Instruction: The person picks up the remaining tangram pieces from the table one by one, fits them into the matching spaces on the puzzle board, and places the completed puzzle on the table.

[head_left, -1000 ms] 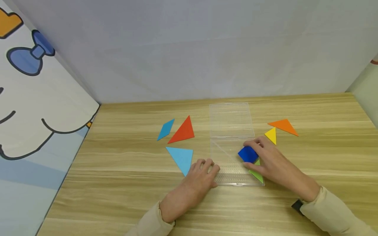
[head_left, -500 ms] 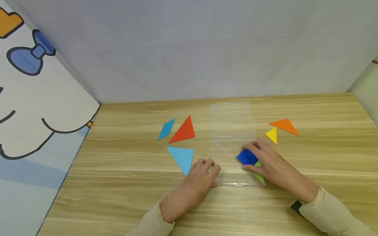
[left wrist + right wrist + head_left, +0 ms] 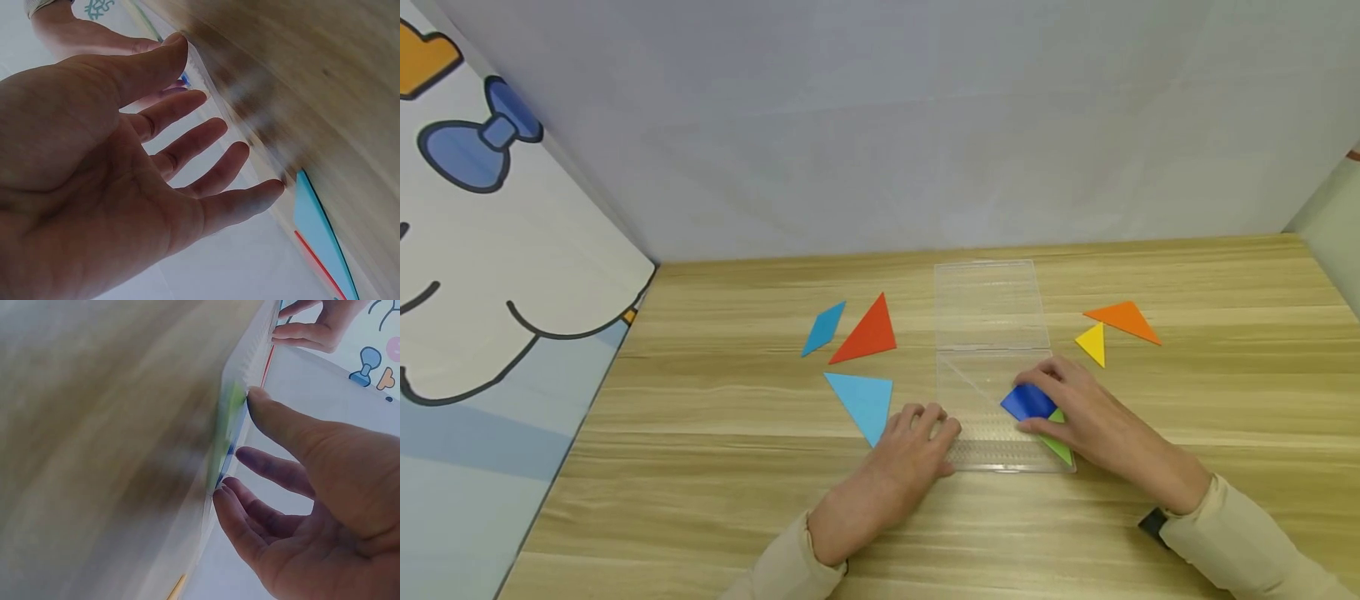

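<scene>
A clear plastic case [image 3: 970, 417] lies unfolded on the table, its lid [image 3: 985, 304] toward the back. My right hand [image 3: 1086, 408] holds a dark blue tangram square [image 3: 1026, 402] by its edges, thumb on the near side and fingers on the far side. The square sits over the right part of the case, against a green tangram triangle [image 3: 1058, 446] that the hand partly covers. In the right wrist view the fingertips are down at the case's edge. My left hand [image 3: 906, 458] rests by the case's left edge, fingers loosely bent and spread, with nothing in its grasp.
Left of the case lie a light blue triangle [image 3: 865, 404], a red triangle [image 3: 871, 333] and a blue parallelogram [image 3: 824, 328]. On its right are a yellow triangle [image 3: 1093, 343] and an orange triangle [image 3: 1126, 321]. A pale wall [image 3: 925, 125] rises behind the table.
The blue square has turned and shifted slightly left and down in my right hand, covering a little more of the case's middle. My left hand stays in place.
</scene>
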`<state>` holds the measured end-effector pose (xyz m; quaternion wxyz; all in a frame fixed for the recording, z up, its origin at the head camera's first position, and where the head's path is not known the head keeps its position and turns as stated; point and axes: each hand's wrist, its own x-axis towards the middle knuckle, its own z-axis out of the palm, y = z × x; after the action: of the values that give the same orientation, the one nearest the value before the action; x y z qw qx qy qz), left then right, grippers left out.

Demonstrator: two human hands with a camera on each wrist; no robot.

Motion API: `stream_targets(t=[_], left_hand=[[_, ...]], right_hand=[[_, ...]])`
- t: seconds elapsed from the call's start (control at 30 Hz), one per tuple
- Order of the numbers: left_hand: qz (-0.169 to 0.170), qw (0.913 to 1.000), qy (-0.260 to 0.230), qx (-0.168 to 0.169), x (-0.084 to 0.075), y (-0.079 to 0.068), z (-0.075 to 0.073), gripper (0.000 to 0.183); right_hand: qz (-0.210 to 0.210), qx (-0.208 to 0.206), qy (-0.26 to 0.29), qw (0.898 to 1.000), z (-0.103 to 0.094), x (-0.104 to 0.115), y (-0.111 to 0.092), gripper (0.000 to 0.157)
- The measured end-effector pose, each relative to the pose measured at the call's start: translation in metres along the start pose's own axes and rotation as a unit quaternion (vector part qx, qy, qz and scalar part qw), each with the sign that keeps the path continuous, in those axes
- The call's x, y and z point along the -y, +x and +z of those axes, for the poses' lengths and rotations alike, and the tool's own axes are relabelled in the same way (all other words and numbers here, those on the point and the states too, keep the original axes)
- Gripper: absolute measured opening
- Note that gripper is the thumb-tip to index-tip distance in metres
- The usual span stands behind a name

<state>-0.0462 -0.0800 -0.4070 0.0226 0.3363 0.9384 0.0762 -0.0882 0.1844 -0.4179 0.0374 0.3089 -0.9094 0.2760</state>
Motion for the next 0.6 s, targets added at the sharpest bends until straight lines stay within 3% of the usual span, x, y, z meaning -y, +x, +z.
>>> stream_targets(t=[0.3,0.6], left_hand=[[-0.004,0.9999,0.006,0.007,-0.0001,0.0002,0.0002,0.035],[-0.006,0.9999,0.009,0.009,-0.0007,0.0003,-0.0004,0.036]], right_hand=[[-0.024,-0.002,-0.016,1.0,0.0023,-0.0039,0.0004,0.038],[-0.015,0.014,-0.011,1.0,-0.0002,-0.0032,0.0004,0.038]])
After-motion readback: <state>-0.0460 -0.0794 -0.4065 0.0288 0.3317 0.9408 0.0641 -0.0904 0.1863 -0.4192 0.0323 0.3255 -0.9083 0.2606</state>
